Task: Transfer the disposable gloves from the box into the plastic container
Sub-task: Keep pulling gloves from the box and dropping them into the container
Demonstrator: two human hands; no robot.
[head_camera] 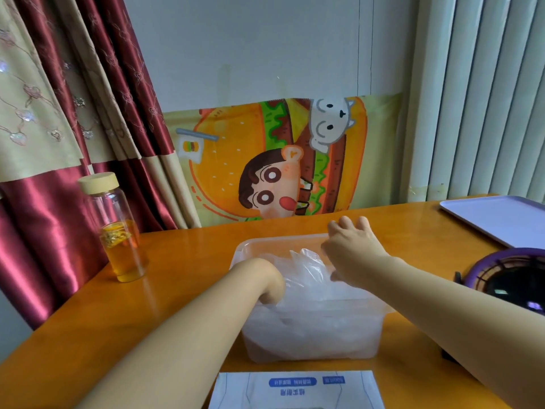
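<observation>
A clear plastic container [244,252] stands mid-table, filled with crumpled transparent disposable gloves [309,276]. My left hand [269,283] bends down into the container's left side, with its fingers buried among the gloves and mostly hidden. Over the far right corner of the container is my right hand [351,246]. Its fingers are spread and relaxed at the rim, and its thumb points down toward the gloves. The white glove box [295,391] with blue labels lies flat at the near table edge, just in front of the container.
A glass bottle [121,231] of amber liquid with a cream lid stands at the left of the orange table. A pale tray [501,219] lies at the far right. A purple round fan-like object [513,278] sits at the right edge. Wall and curtain lie behind.
</observation>
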